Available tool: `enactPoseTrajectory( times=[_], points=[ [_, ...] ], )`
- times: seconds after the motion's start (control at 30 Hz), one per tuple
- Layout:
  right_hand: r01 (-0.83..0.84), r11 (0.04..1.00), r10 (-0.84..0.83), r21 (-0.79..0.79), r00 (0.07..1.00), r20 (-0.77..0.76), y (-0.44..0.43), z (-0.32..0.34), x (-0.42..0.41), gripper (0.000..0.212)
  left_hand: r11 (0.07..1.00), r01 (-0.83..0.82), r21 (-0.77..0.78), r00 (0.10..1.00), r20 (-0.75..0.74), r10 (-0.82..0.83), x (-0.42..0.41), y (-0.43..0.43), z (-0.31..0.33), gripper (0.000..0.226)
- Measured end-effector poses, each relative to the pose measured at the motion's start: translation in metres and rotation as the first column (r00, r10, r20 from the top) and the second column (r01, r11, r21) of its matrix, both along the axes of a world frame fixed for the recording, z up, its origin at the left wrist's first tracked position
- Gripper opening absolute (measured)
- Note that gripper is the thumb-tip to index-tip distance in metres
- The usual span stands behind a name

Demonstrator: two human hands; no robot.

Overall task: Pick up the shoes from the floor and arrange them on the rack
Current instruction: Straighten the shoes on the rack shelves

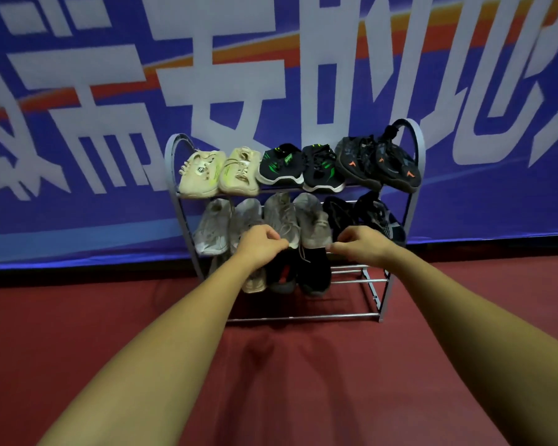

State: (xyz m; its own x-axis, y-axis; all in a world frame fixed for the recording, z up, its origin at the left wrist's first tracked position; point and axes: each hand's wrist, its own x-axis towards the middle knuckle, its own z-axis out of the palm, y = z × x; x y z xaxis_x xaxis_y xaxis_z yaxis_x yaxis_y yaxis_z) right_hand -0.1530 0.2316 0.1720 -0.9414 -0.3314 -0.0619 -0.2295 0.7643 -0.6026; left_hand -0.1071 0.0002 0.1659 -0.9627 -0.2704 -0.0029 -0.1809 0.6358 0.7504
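Red floor [110, 317], blue banner [78, 75] behind rack [417, 175]. Left hand [258, 246] and right hand [358, 244] both curling closed, pinching heels of grey shoes [298, 220] sitting on middle shelf. Shoes looking light, soft-walled, flexing; heel collar being firmest grip.

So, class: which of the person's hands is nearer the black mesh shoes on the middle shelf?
Right. The right hand sits just below-left of the black mesh shoes; the left hand is further left, across the grey pair.
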Motion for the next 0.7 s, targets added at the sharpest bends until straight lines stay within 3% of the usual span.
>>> enactPoseTrajectory(
  times=[0.13, 0.27, 0.37, 0.5, 0.7],
  points=[
    [-0.083, 0.992, 0.086, 0.090, 0.996, -0.031, -0.053, -0.009, 0.010, 0.054, 0.986, -0.069, -0.155, 0.997, 0.015, 0.072, 0.014, -0.042, -0.019, 0.021],
    [-0.164, 0.980, 0.171, 0.109, 0.984, -0.054, -0.107, -0.021, 0.016, 0.043, 0.952, -0.076, -0.298, 0.992, 0.071, 0.101, 0.019, -0.073, -0.040, 0.022],
    [-0.201, 0.969, 0.210, 0.142, 0.976, -0.054, -0.140, -0.039, 0.014, 0.041, 0.897, -0.052, -0.439, 0.995, 0.050, 0.082, 0.018, -0.091, -0.048, 0.031],
    [-0.171, 0.952, 0.218, 0.256, 0.961, -0.169, -0.169, -0.060, 0.005, 0.051, 0.803, 0.020, -0.596, 1.000, 0.003, -0.023, 0.007, -0.105, -0.057, 0.041],
    [-0.072, 0.991, 0.094, 0.114, 0.976, -0.195, -0.195, -0.081, -0.010, 0.057, 0.759, 0.017, -0.651, 0.996, -0.059, -0.073, -0.009, -0.109, -0.065, 0.041]
  ],
)
